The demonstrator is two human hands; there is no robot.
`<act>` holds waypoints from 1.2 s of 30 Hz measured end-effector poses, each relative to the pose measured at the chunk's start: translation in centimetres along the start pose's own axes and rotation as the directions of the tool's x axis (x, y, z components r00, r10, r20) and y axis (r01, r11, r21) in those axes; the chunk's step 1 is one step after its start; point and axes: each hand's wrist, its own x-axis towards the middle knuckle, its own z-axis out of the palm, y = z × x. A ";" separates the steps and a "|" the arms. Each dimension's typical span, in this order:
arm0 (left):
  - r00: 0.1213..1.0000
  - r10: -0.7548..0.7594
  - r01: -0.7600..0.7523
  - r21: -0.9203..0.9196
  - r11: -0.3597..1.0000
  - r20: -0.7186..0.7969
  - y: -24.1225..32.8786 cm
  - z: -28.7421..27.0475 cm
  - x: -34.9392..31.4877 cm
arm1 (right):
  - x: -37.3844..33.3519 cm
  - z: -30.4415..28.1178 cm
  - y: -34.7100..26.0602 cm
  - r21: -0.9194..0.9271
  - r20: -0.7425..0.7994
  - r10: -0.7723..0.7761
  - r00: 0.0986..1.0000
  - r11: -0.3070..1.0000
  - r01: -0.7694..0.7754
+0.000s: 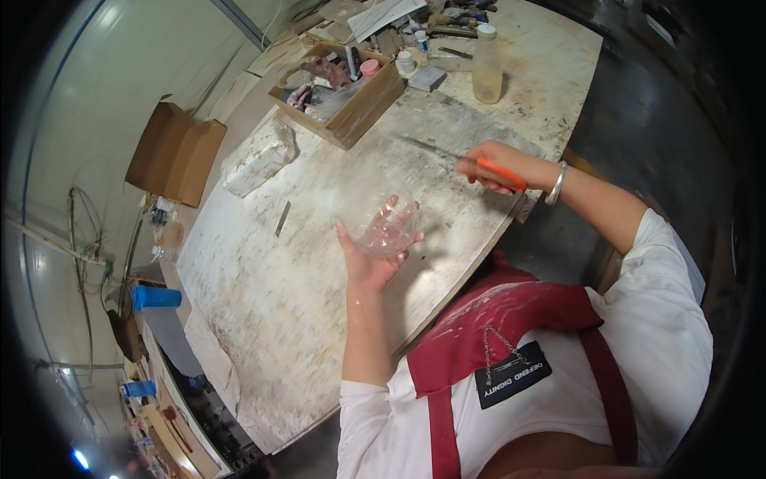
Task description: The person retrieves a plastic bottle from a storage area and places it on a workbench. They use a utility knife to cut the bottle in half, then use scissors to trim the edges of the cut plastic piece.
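Observation:
My left hand [375, 267] holds a clear, rounded plastic bowl [381, 227] above the worktable, thumb on one side and fingers spread behind it. The fingers show through the shiny plastic. To the right, my right hand [488, 166] is closed around the orange handle [503, 172] of a tool with a long, thin dark blade [431, 148]. The blade points left and away, apart from the bowl; it is blurred, so I cannot tell its exact kind. A small flat metal strip [283, 218] lies on the table left of the bowl.
The pale, stained worktable [263, 319] bears a wooden box [351, 132] of odds and ends, a white plastic-wrapped bundle [259, 160], a translucent bottle [487, 68] and a grey block [428, 78]. An open cardboard box [175, 152] stands at the left edge. Tools clutter the back.

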 end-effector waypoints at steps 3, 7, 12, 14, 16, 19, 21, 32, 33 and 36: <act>0.992 0.086 -0.086 -0.004 0.996 -0.095 0.8 1.3 -0.8 | 0.4 -0.5 2.5 -0.069 0.023 0.138 0.990 0.988 -0.136; 0.966 0.159 -0.158 0.021 0.987 -0.203 1.8 3.0 -1.9 | 0.1 0.0 2.7 -0.261 -0.251 -0.078 0.965 0.965 0.010; 0.984 0.172 -0.174 0.051 0.983 0.053 2.2 5.1 -3.2 | 0.1 -0.1 0.6 -0.146 -0.333 -0.326 0.885 0.945 0.293; 0.970 0.168 -0.191 0.126 0.973 0.173 2.4 5.3 -3.6 | -0.4 0.3 -0.8 -0.098 -0.311 -0.361 0.879 0.932 0.348; 0.837 0.542 -0.176 0.975 0.138 0.074 2.7 2.8 -2.0 | -0.1 1.1 -1.4 -0.139 -0.323 -0.404 0.856 0.915 0.379; 0.751 0.635 0.172 0.875 -0.451 0.180 2.6 1.4 -1.3 | -0.2 1.7 -1.5 -0.174 -0.304 -0.381 0.873 0.923 0.342; 0.757 0.635 0.225 0.851 -0.475 0.155 3.2 1.2 -1.4 | -0.2 1.5 -1.2 -0.160 -0.297 -0.357 0.886 0.933 0.322; 0.939 0.306 -0.288 0.130 0.949 -0.159 4.3 -2.1 -4.8 | -0.1 1.8 -1.5 -0.348 -0.301 -0.407 0.862 0.889 0.298; 0.966 0.246 -0.246 0.011 0.969 -0.077 4.3 -2.3 -5.0 | -0.3 1.9 -1.9 -0.342 -0.282 -0.407 0.869 0.889 0.306; 0.986 0.149 -0.138 -0.128 0.982 0.082 3.6 -1.8 -4.9 | -0.4 2.0 -3.3 -0.374 -0.221 -0.431 0.875 0.866 0.332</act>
